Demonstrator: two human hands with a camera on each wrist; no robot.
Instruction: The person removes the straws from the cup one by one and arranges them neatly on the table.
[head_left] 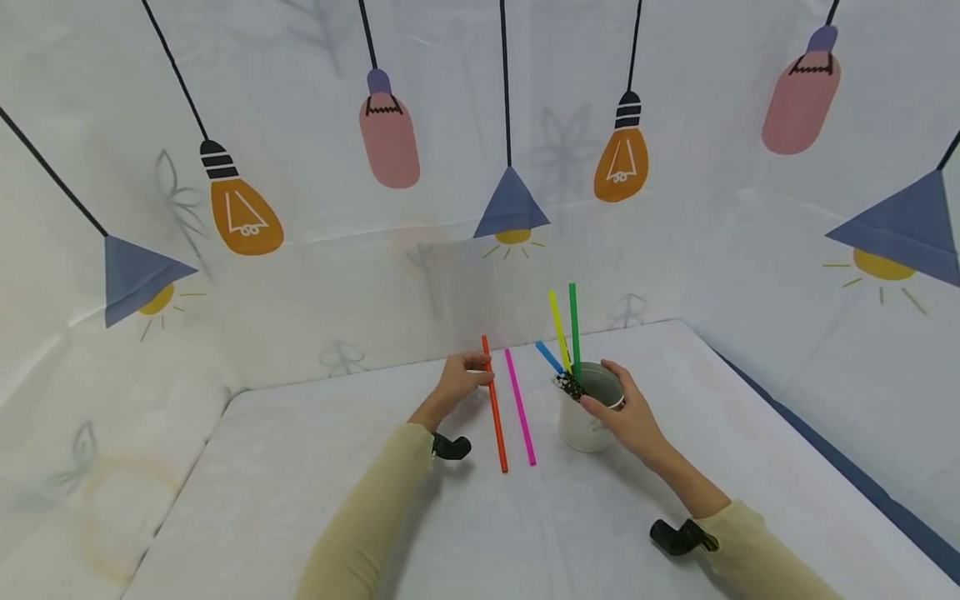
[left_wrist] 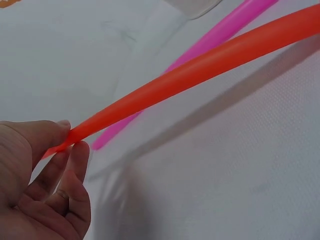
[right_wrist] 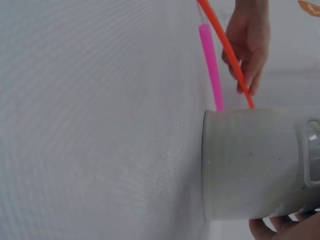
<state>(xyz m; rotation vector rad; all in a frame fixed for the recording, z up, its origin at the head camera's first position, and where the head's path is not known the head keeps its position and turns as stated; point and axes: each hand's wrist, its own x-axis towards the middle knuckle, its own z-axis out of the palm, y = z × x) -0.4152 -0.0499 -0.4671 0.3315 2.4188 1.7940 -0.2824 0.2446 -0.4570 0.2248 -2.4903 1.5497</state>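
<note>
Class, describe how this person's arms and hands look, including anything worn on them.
The left sleeve and right sleeve are long, plain and pale yellowish beige. Near each cuff sits a small, black, bent device, one on the left and one on the right. The left hand and right hand wear no gloves.

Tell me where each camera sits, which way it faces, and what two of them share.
Head: on the person's head, facing forward and down at the white table; left hand, right hand and both sleeves show.
Left wrist: on the left wrist, facing the red stick and pink stick; the left hand shows.
Right wrist: on the right wrist, facing the container, picture turned sideways; right-hand fingers show at the bottom, the left hand beyond.
Shared: both wrist views show the left hand and both sticks.
</note>
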